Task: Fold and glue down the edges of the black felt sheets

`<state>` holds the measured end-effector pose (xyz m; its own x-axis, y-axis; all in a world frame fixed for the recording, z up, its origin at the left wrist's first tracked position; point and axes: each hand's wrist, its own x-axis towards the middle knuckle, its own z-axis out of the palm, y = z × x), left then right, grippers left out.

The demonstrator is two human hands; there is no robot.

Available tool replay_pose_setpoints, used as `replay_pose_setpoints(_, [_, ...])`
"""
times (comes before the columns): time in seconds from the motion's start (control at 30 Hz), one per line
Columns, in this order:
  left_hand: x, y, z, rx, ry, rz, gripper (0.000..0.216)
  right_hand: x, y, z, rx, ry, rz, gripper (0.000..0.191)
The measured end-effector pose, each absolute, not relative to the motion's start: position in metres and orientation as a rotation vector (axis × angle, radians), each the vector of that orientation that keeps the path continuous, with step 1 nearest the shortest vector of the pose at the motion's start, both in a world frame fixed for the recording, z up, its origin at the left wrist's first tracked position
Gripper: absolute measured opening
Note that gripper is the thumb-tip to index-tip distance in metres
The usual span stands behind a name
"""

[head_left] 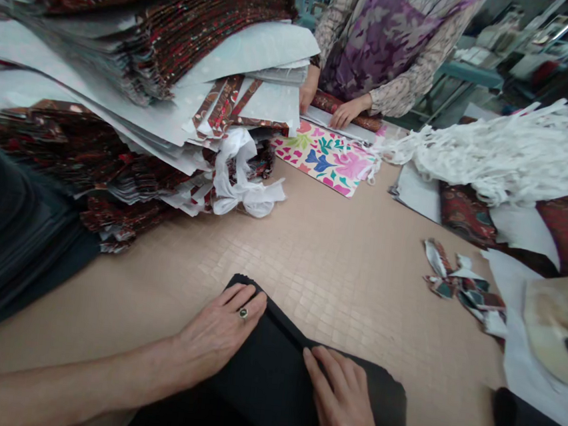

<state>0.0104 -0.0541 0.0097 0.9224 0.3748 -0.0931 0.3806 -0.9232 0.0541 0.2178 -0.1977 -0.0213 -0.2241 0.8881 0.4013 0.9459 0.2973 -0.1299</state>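
A piece of black cloth point(267, 385) lies on the table in front of me, a narrow fold running along its far edge. At the fold's left end, my left hand point(222, 331), with a ring on one finger, is closed over the cloth; its thumb is hidden. My right hand point(341, 396) has its bent fingertips on the fold farther right, closed on the cloth, its thumb also out of sight. The near part of the cloth runs out of the bottom of the view.
Tall stacks of dark red patterned fabric point(223, 6), bound with a white tie point(242, 175), and black cloth point(20, 241) stand left. Across the table point(271, 238), a co-worker's hands point(348, 112) rest by a floral piece point(324, 156). White strips point(511, 151) and scraps point(465, 284) lie right.
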Motion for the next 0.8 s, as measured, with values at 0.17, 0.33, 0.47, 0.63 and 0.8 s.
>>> replay_pose_setpoints(0.17, [0.016, -0.062, 0.011, 2.983, 0.531, -0.186, 0.053, 0.216, -0.202, -0.026, -1.685, -2.146, -0.164, 0.037])
replay_pose_setpoints(0.33, [0.035, -0.074, 0.018, 2.985, 0.411, -0.105, 0.048, 0.213, -0.204, -0.031, -1.717, -2.081, -0.144, 0.038])
replay_pose_setpoints(0.47, [0.039, -0.079, 0.014, 2.983, 0.301, -0.129, 0.048, 0.211, -0.203, -0.03, -1.706, -2.075, -0.163, 0.038])
replay_pose_setpoints(0.63, [-0.001, -0.045, 0.012, 3.047, 0.638, -0.2, 0.055, 0.21, -0.201, -0.028, -1.695, -2.043, -0.18, 0.038])
replay_pose_setpoints(0.8, [0.002, -0.033, 0.021, 2.908, 0.864, 0.203, 0.042, 0.216, -0.197, -0.025, -1.644, -2.091, -0.176, 0.035])
